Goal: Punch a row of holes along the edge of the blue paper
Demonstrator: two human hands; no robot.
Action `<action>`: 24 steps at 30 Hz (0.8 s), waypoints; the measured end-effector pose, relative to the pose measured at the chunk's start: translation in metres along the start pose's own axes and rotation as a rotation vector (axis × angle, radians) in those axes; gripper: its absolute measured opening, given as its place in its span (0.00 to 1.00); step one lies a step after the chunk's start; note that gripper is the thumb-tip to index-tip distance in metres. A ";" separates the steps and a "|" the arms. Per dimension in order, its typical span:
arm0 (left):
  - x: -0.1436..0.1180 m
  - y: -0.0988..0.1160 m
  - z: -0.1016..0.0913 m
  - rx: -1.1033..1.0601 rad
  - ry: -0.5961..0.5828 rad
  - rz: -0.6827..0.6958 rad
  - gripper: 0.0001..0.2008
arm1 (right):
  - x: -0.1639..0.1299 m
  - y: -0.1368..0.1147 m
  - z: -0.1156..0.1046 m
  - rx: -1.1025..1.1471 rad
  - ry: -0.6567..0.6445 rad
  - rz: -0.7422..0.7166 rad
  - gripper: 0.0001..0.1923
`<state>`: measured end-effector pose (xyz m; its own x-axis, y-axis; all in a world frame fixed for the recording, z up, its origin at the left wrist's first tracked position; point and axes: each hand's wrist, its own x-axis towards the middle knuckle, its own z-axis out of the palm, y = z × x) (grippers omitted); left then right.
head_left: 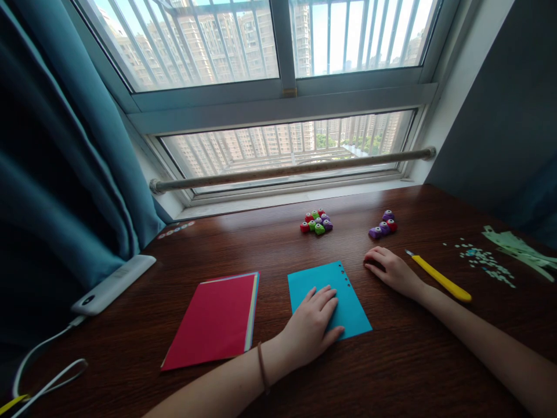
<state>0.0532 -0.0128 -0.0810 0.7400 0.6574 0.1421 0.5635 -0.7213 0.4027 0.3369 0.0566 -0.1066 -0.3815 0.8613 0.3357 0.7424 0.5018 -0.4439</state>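
Observation:
My left hand (314,318) lies flat and open, fingers stretched out, on a sheet of blue paper (354,316). Small dark holes or marks run down near the sheet's upper right edge. To the right of the sheet, my right hand (394,271) rests on the table with loosely bent fingers and a gap beside the thumb; I see nothing in it. Nearest to it are a yellow-handled craft knife (441,278) on its right and a small group of purple and red pieces with white round tops (383,227) beyond it.
A red-topped stack of coloured paper (213,319) lies left of the blue sheet. Further back sits a cluster of red, green and purple pieces (319,223). Paper bits (487,264) and pale green strips (520,247) lie right. A white device (115,284) with a cable is left.

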 end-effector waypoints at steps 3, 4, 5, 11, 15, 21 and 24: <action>0.000 0.000 0.000 0.000 0.001 0.001 0.23 | 0.000 0.001 0.001 0.000 0.001 0.003 0.04; 0.000 0.000 0.000 0.000 0.003 0.001 0.23 | 0.000 0.001 0.001 0.001 0.001 0.003 0.04; -0.001 -0.001 0.000 0.000 0.004 0.002 0.23 | 0.000 0.001 0.001 0.001 0.003 0.003 0.04; -0.001 -0.002 0.002 -0.002 0.005 0.003 0.23 | 0.000 0.002 0.002 0.002 0.001 0.003 0.04; -0.001 -0.002 0.002 -0.007 0.002 0.004 0.23 | 0.001 0.001 0.002 -0.002 -0.001 0.006 0.04; 0.000 -0.002 0.002 -0.006 -0.002 0.003 0.23 | 0.000 0.000 0.000 0.005 -0.002 0.008 0.04; 0.001 -0.002 0.001 -0.007 -0.006 0.003 0.23 | 0.000 0.000 0.000 0.009 -0.002 0.012 0.04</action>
<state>0.0531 -0.0115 -0.0827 0.7437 0.6541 0.1379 0.5591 -0.7216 0.4083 0.3366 0.0565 -0.1062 -0.3738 0.8672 0.3291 0.7417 0.4925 -0.4554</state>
